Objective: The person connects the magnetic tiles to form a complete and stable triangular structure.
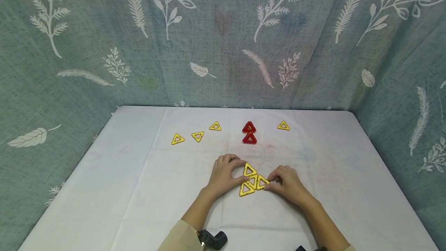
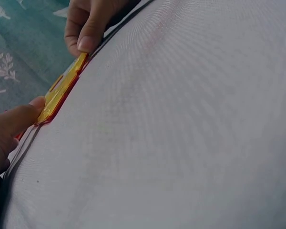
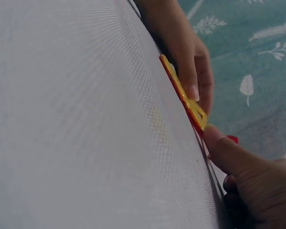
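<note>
Four yellow triangular frame tiles lay edge to edge as one larger yellow triangle (image 1: 256, 181) on the white-covered table (image 1: 150, 204). The left hand (image 1: 224, 173) held that triangle from its left side, the index finger at its far corner and the thumb over its middle tile. The right hand (image 1: 287, 183) pinched its right corner between thumb and fingers. In both wrist views, red showed along the larger triangle's lower edge.

Directly beyond the larger triangle were two red triangular tiles (image 1: 249, 132), one behind the other. Three loose yellow tiles lay beyond it to the left: an outermost one (image 1: 178, 141), a middle one (image 1: 197, 133) and an inner one (image 1: 215, 129). A single yellow tile (image 1: 283, 128) lay beyond it to the right. Farthest behind it hung a leaf-printed curtain (image 1: 223, 73).
</note>
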### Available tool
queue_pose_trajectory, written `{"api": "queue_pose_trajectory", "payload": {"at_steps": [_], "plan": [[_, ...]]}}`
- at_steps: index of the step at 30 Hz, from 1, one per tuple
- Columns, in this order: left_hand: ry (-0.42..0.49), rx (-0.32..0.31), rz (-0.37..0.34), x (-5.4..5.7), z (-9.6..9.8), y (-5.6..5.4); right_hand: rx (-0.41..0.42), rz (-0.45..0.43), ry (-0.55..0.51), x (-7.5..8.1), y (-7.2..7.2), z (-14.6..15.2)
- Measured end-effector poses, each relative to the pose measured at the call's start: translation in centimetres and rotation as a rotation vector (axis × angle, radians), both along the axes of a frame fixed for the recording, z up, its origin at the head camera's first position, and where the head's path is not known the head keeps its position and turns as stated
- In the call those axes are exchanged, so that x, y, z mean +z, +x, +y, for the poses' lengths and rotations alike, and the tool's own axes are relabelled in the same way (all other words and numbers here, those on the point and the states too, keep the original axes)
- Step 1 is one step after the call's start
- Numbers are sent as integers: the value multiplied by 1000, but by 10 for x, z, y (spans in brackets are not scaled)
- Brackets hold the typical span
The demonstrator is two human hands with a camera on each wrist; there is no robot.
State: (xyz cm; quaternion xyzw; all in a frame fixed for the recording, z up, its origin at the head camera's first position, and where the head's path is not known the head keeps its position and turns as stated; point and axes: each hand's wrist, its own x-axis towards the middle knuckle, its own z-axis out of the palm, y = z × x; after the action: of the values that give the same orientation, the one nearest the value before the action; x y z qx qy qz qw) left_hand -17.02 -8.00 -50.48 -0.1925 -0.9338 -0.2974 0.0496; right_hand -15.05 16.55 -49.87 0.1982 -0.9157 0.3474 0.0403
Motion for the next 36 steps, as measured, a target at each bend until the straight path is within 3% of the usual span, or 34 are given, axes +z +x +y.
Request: {"api": "queue_pose_trajectory", "payload": {"at_steps": [11, 21, 36], "plan": [[64, -6, 18, -2, -1, -2, 30, 66, -19, 1, 0, 0], [74, -25, 29, -4, -3, -3, 65, 155, -115, -5, 1, -3], [76, -66, 68, -5, -5, -3, 61, 315, -160, -12, 6, -17]]}}
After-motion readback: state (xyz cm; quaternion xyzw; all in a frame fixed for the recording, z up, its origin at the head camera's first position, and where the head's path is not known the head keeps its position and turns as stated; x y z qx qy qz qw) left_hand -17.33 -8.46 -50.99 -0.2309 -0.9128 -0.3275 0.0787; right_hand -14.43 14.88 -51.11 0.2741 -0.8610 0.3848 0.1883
